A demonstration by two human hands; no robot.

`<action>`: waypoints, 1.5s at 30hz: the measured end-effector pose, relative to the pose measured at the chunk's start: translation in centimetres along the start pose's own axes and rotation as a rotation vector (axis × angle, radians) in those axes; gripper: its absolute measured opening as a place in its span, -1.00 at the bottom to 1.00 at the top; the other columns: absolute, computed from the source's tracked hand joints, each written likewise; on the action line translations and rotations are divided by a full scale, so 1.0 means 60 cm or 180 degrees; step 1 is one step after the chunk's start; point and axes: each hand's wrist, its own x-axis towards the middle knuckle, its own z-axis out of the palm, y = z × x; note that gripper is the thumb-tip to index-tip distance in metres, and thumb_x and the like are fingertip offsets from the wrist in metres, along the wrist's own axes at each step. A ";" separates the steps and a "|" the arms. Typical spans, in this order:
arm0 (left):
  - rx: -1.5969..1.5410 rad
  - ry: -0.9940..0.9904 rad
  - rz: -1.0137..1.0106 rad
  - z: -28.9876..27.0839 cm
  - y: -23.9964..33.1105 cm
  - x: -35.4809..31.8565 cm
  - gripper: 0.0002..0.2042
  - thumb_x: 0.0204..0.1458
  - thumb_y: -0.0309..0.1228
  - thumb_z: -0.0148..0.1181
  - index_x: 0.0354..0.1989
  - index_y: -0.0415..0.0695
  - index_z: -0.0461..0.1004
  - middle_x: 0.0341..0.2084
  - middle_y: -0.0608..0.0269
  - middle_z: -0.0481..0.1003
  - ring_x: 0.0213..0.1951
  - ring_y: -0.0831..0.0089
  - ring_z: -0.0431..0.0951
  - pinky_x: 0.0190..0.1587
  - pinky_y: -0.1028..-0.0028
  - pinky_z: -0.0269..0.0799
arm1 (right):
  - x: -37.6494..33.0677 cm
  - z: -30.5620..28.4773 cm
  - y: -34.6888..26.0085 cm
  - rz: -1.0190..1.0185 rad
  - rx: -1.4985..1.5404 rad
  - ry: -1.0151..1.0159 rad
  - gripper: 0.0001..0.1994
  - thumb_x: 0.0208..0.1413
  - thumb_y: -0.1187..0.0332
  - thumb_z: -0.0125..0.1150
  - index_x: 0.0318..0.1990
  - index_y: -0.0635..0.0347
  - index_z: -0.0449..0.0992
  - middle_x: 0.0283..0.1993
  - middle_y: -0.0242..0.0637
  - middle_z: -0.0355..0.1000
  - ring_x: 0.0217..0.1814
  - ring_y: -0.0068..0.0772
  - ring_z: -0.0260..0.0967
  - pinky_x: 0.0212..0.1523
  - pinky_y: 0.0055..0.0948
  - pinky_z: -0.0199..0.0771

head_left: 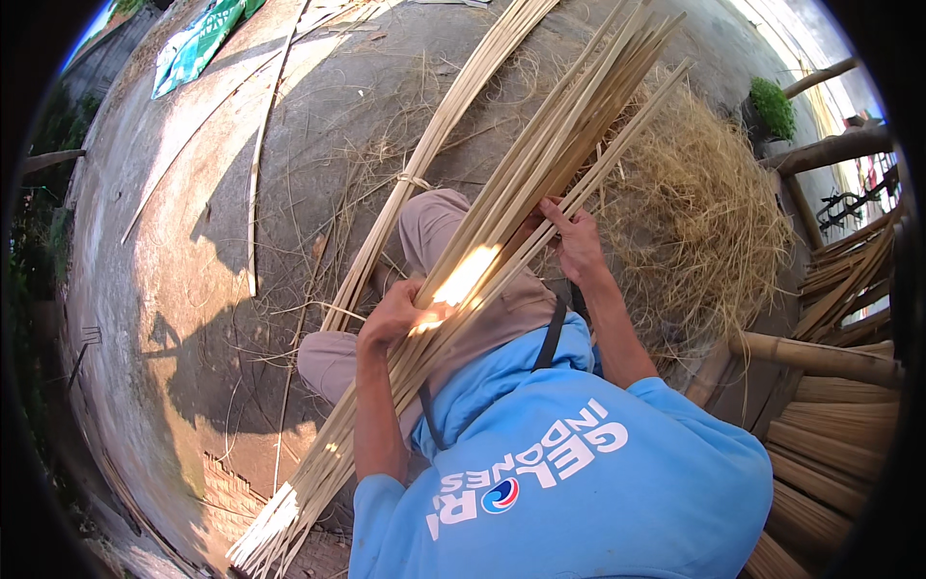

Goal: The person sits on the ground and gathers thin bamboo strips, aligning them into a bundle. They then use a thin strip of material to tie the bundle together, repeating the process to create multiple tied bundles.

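A long loose bundle of pale bamboo strips [540,159] lies slantwise across my lap, from the lower left to the upper right. My left hand [394,314] is closed on the strips near my left knee, thumb resting on top. Farther up, my right hand [577,243] pinches strips at the bundle's right edge, where a few stand slightly apart from the rest. Its lower fingers are partly hidden behind the strips. Sunlight falls on the bundle between my hands. Just left of it lies a second bundle of strips [449,111], tied with a thin band.
A big heap of straw-like shavings [699,222] spreads to my right. Beyond it stand a bamboo rail [820,357] and stacked slats [839,425]. Long single strips [258,183] lie on the concrete floor at left. A green-and-white sack [198,48] and a leafy plant [772,108] are farther off.
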 end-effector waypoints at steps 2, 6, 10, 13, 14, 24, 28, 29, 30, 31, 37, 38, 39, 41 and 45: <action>-0.0029 -0.0029 -0.0013 0.003 0.016 -0.003 -0.53 -0.09 -0.18 0.49 -0.15 -0.35 0.61 -0.38 0.33 0.60 -0.38 0.66 0.50 -0.32 0.57 0.44 | 0.009 -0.003 0.010 -0.0070 0.0082 -0.0018 -0.76 0.29 0.36 0.24 0.00 0.33 0.53 -0.19 -0.25 0.59 -0.21 -0.38 0.61 -0.21 -0.39 0.72; 0.0003 -0.0040 -0.0020 -0.002 0.010 -0.002 -0.56 -0.08 -0.22 0.49 -0.15 -0.35 0.61 -0.37 0.33 0.60 -0.36 0.67 0.51 -0.30 0.57 0.45 | 0.005 0.004 0.016 -0.0408 0.0121 -0.0147 -0.76 0.30 0.35 0.22 0.01 0.32 0.52 -0.17 -0.24 0.59 -0.19 -0.37 0.61 -0.16 -0.38 0.73; -0.0267 -0.0037 -0.0006 -0.007 0.004 -0.001 -0.63 -0.06 -0.29 0.49 -0.19 -0.32 0.60 -0.44 0.36 0.57 -0.44 0.71 0.46 -0.40 0.60 0.38 | -0.014 -0.005 0.006 -0.0246 0.0517 -0.0454 -0.77 0.32 0.35 0.18 0.03 0.26 0.47 -0.11 -0.15 0.58 -0.12 -0.32 0.61 -0.09 -0.33 0.73; -0.0377 -0.0059 -0.0001 -0.013 0.012 0.003 -0.63 -0.06 -0.32 0.49 -0.17 -0.34 0.58 -0.43 0.33 0.59 -0.44 0.69 0.49 -0.37 0.59 0.42 | -0.035 0.014 -0.028 -0.0180 0.0858 -0.0982 -0.76 0.34 0.34 0.15 0.07 0.22 0.45 -0.03 -0.10 0.56 -0.04 -0.27 0.59 -0.01 -0.30 0.70; -0.0434 -0.0062 -0.0025 -0.012 0.008 0.003 -0.63 -0.05 -0.33 0.49 -0.17 -0.34 0.58 -0.42 0.33 0.59 -0.43 0.68 0.50 -0.37 0.59 0.43 | -0.039 0.027 -0.034 -0.0158 0.0898 -0.1022 -0.76 0.34 0.32 0.15 0.07 0.21 0.45 -0.01 -0.10 0.55 -0.01 -0.27 0.58 -0.02 -0.32 0.69; -0.0297 -0.0211 -0.0057 -0.017 -0.015 0.010 -0.57 -0.04 -0.27 0.49 -0.10 -0.35 0.60 -0.34 0.29 0.62 -0.33 0.64 0.54 -0.25 0.55 0.46 | -0.016 0.026 -0.004 0.0035 0.1197 -0.1212 -0.75 0.34 0.23 0.16 0.00 0.20 0.48 -0.17 -0.28 0.54 -0.08 -0.39 0.55 -0.10 -0.40 0.65; -0.0225 -0.0153 0.0004 -0.013 -0.012 0.012 -0.56 -0.01 -0.27 0.49 -0.06 -0.35 0.59 -0.30 0.29 0.62 -0.28 0.62 0.55 -0.20 0.55 0.45 | -0.008 0.028 0.014 -0.0111 0.0870 -0.0682 -0.73 0.31 0.23 0.21 -0.06 0.27 0.47 -0.20 -0.24 0.53 -0.13 -0.40 0.56 -0.08 -0.37 0.66; -0.0269 -0.0165 0.0018 -0.013 -0.012 0.012 -0.56 -0.01 -0.27 0.49 -0.05 -0.34 0.59 -0.28 0.30 0.62 -0.26 0.62 0.55 -0.18 0.55 0.45 | -0.007 0.025 0.017 -0.0100 0.0698 -0.0451 -0.73 0.30 0.24 0.23 -0.07 0.29 0.47 -0.21 -0.23 0.53 -0.14 -0.40 0.55 -0.08 -0.37 0.66; -0.0312 -0.0179 0.0033 -0.012 -0.012 0.012 -0.56 0.00 -0.26 0.48 -0.04 -0.33 0.59 -0.27 0.30 0.62 -0.25 0.62 0.55 -0.17 0.55 0.45 | -0.006 0.022 0.021 -0.0092 0.0524 -0.0220 -0.72 0.30 0.24 0.24 -0.09 0.32 0.46 -0.22 -0.23 0.53 -0.15 -0.41 0.55 -0.07 -0.36 0.67; -0.0351 -0.0193 0.0057 -0.012 -0.011 0.011 -0.55 0.01 -0.26 0.48 -0.03 -0.33 0.58 -0.25 0.31 0.62 -0.24 0.62 0.55 -0.16 0.55 0.44 | -0.002 0.021 0.027 -0.0162 0.0405 -0.0079 -0.72 0.29 0.25 0.25 -0.10 0.32 0.45 -0.23 -0.22 0.52 -0.18 -0.41 0.55 -0.11 -0.36 0.67; -0.0140 -0.0153 0.0036 -0.013 -0.017 0.014 -0.53 0.02 -0.25 0.47 0.05 -0.28 0.57 -0.22 0.33 0.61 -0.23 0.64 0.52 -0.16 0.54 0.44 | 0.000 0.041 0.023 -0.0332 -0.0043 0.0451 -0.73 0.27 0.28 0.28 -0.17 0.35 0.42 -0.31 -0.17 0.51 -0.40 -0.43 0.53 -0.36 -0.38 0.69; -0.0146 -0.0173 0.0002 -0.013 -0.014 0.014 -0.53 0.03 -0.25 0.47 0.05 -0.28 0.56 -0.23 0.33 0.61 -0.23 0.64 0.51 -0.16 0.54 0.44 | 0.002 0.041 0.022 -0.0375 -0.0144 0.0488 -0.73 0.27 0.29 0.27 -0.18 0.35 0.42 -0.33 -0.16 0.51 -0.43 -0.43 0.53 -0.40 -0.38 0.69; -0.0152 -0.0193 -0.0032 -0.013 -0.010 0.013 -0.53 0.03 -0.26 0.47 0.06 -0.28 0.56 -0.23 0.33 0.61 -0.24 0.64 0.51 -0.16 0.55 0.44 | 0.002 0.041 0.021 -0.0418 -0.0246 0.0525 -0.74 0.27 0.29 0.27 -0.18 0.36 0.41 -0.35 -0.15 0.51 -0.46 -0.43 0.52 -0.44 -0.39 0.68; -0.0212 -0.0178 -0.0035 -0.015 -0.003 0.000 -0.53 0.03 -0.26 0.47 0.05 -0.27 0.56 -0.23 0.33 0.61 -0.24 0.64 0.51 -0.16 0.55 0.43 | -0.028 0.076 -0.012 -0.0417 -0.0390 0.0623 -0.74 0.26 0.30 0.29 -0.18 0.35 0.42 -0.37 -0.19 0.50 -0.47 -0.44 0.52 -0.46 -0.40 0.66; -0.0439 -0.0252 0.0080 -0.002 0.020 -0.032 -0.56 0.04 -0.28 0.47 0.04 -0.27 0.57 -0.22 0.34 0.59 -0.22 0.64 0.50 -0.15 0.55 0.42 | -0.052 0.082 -0.040 -0.0572 -0.0325 0.0497 -0.73 0.24 0.30 0.32 -0.20 0.35 0.43 -0.40 -0.22 0.49 -0.48 -0.41 0.53 -0.47 -0.37 0.66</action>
